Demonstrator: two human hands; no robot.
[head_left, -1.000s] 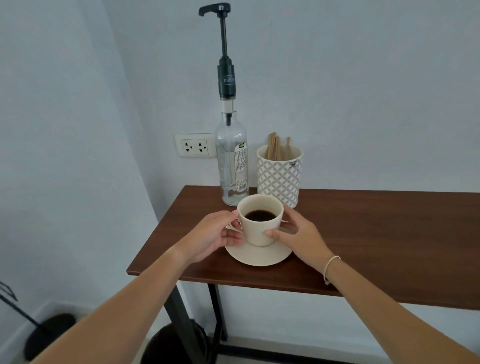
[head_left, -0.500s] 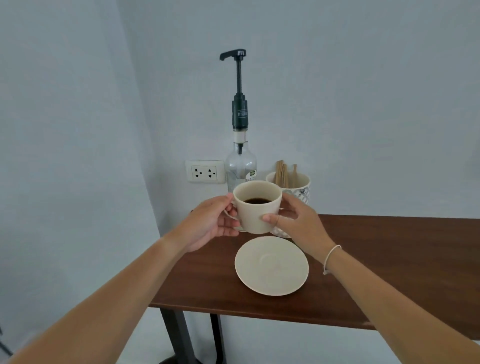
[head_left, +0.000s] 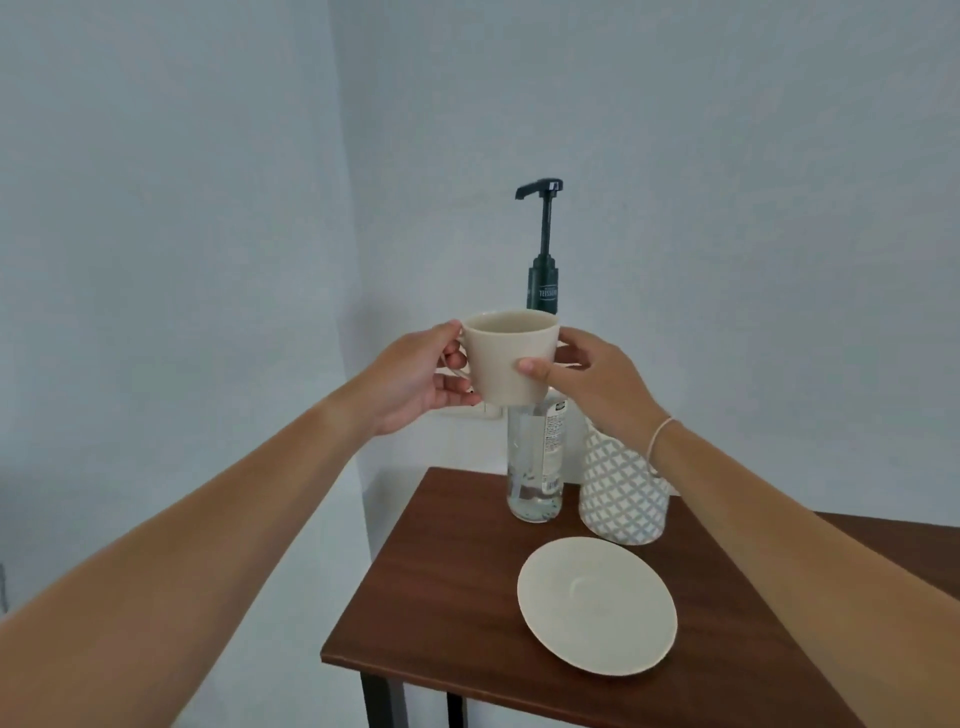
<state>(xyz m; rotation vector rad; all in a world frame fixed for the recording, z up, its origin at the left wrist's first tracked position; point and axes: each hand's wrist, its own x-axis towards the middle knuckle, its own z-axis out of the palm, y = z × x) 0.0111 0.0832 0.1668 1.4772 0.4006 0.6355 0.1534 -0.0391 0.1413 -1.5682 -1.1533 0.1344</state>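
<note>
A cream cup (head_left: 506, 358) hangs in the air well above the table, in front of the pump bottle. My left hand (head_left: 415, 376) grips its handle on the left side. My right hand (head_left: 587, 374) wraps the cup's right wall, thumb across the front. From this angle the cup's contents are hidden. The matching cream saucer (head_left: 597, 605) lies bare on the dark wooden table (head_left: 441, 587), below and to the right of the cup.
A clear glass bottle (head_left: 535, 467) with a tall dark pump stands at the back of the table. Beside it on the right is a white patterned holder (head_left: 621, 493), partly behind my right wrist. The table's left edge and a black leg lie below. Pale walls meet in a corner behind.
Both hands have lifted the cup off the saucer and raised it high above the table. The saucer stays on the table, and the coffee inside the cup is no longer visible.
</note>
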